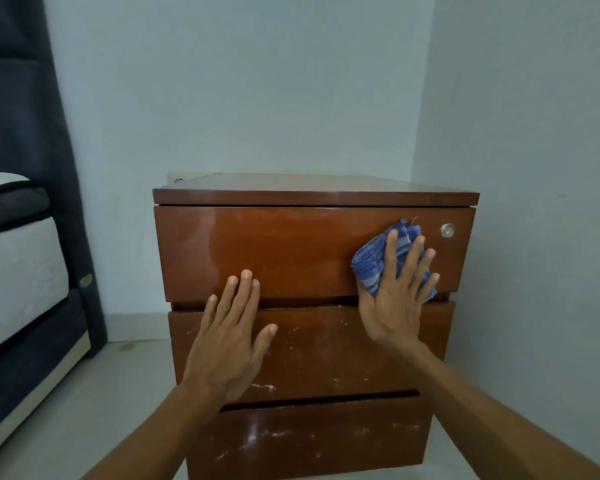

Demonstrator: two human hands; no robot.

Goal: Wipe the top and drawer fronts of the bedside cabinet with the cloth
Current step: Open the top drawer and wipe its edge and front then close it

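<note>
A brown wooden bedside cabinet (pixel 291 244) with three drawer fronts fills the middle of the head view. Its top (pixel 312 188) is seen edge-on. My right hand (pixel 395 299) presses a crumpled blue striped cloth (pixel 371 263) flat against the right part of the top drawer front, just left of a round metal lock (pixel 447 231). My left hand (pixel 229 337) lies flat with fingers spread over the gap between the top and middle drawers. White scuffs mark the middle drawer (pixel 326 348) and the bottom drawer (pixel 326 434).
The cabinet stands in a corner of pale blue walls (pixel 257 81). A bed with a white mattress (pixel 18 268) and dark headboard (pixel 25 98) is at the left. Light floor (pixel 111 386) runs between bed and cabinet.
</note>
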